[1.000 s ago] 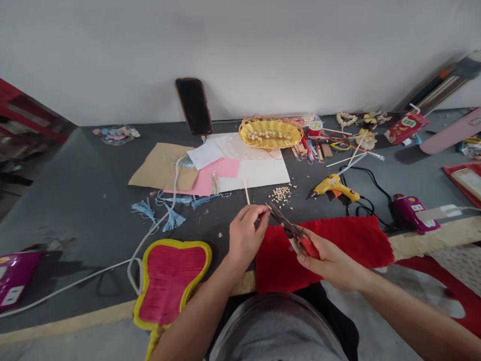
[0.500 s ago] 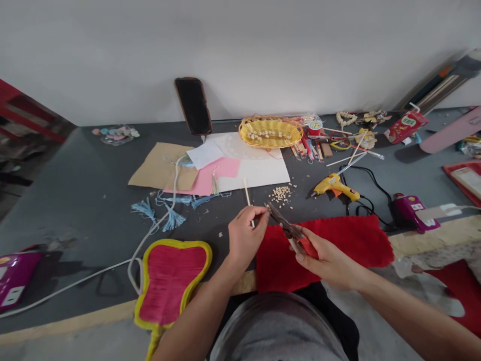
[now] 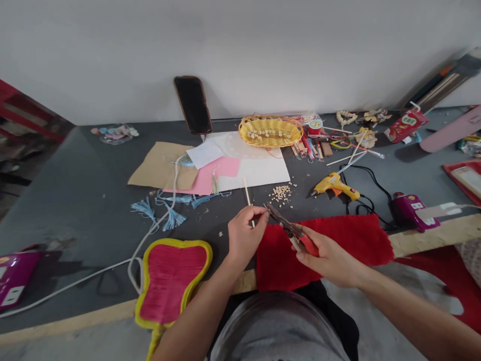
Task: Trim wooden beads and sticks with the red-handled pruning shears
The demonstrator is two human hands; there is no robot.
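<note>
My left hand [image 3: 245, 233] is closed, thumb and forefinger pinched together right by the tips of the cutters. What sits in the pinch is too small to make out. My right hand [image 3: 330, 255] grips a pair of red-handled cutters [image 3: 284, 222] with long dark jaws pointing up and left at my left fingertips. A thin pale stick [image 3: 247, 192] runs behind my left hand. Just beyond the jaws, small pale beads [image 3: 281, 194] lie in a loose pile. Beneath the right hand spreads a red cloth [image 3: 349, 238] at the table's front edge.
A yellow glue gun [image 3: 336, 186] lies right of the beads, its cord trailing to a purple power block [image 3: 415, 211]. A yellow basket [image 3: 270, 131] stands at the back. Left are blue tassels [image 3: 173, 218], a white cable [image 3: 145, 238] and a yellow-rimmed pink fan [image 3: 173, 281].
Both hands hold almost the same pose, the cutters' tips still beside the left fingertips. At the lower right, beyond the table edge, the red and pale patterned material has shifted.
</note>
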